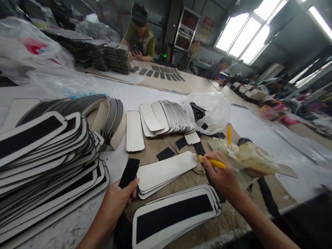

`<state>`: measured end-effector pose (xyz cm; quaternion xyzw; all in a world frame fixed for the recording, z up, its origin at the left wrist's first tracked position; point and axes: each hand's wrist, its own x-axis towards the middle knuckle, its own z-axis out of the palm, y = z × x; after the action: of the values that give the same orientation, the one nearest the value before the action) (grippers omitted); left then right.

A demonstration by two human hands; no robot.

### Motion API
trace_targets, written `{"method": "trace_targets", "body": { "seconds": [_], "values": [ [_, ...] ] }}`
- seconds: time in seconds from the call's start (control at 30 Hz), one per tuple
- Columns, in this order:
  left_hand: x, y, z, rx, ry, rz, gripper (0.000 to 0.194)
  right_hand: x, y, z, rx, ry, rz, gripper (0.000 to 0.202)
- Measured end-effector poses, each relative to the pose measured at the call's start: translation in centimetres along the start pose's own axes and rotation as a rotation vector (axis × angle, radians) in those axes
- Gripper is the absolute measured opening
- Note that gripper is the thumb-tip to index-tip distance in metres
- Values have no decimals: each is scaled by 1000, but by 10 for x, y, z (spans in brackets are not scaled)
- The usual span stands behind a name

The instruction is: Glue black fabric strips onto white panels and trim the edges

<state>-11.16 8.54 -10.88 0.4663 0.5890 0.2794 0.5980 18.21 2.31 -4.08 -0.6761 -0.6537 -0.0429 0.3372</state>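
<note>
Panels (31, 131), long, white, round-cornered with black insets, sat stacked leftmost on the white desk (77, 221); pile looked liable to slide, better lifted by the edges. Left hand (116, 200): fingers closed on a flat black rectangular strip (129, 171), likely light and bendable; an end pinch suited it. Thumb was at the left end of the plain cream-white rounded panel (166, 169), top of a small pile between both hands. It looked thin, light, springy, maybe slick where wet; long edges were the safe hold. Right hand (223, 176): fingers narrow around a yellow-handled brush (217, 164), tip at panel's right end.
</note>
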Motion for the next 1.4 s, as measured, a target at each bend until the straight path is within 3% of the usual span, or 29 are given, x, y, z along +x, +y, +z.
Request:
{"method": "trace_targets", "body": {
  "seconds": [0.17,0.33,0.4,0.5,0.7,0.83,1.13,1.3,1.4],
  "values": [
    [-1,-1,1,-31,-5,22,45,-1,-18,3,155,10,129,20],
    [-2,2,1,-68,-9,7,44,-2,-56,35,636,-100,408,27],
    [-2,2,1,-70,-3,10,44,-3,-61,48,724,-157,403,27],
    [-2,2,2,-74,5,11,43,-4,-47,55,609,-158,338,25],
    [1,-2,1,-76,4,31,42,-2,3,21,115,-43,161,19],
    [2,-7,1,-26,20,57,44,-1,12,6,20,-14,21,16],
    [-3,1,-2,-42,15,32,48,0,-5,-18,-30,63,-52,14],
    [-16,12,-17,-130,89,79,39,2,-24,-33,32,92,103,26],
    [-30,28,-26,-157,74,110,24,8,-42,-32,77,26,181,29]
  ]
}}
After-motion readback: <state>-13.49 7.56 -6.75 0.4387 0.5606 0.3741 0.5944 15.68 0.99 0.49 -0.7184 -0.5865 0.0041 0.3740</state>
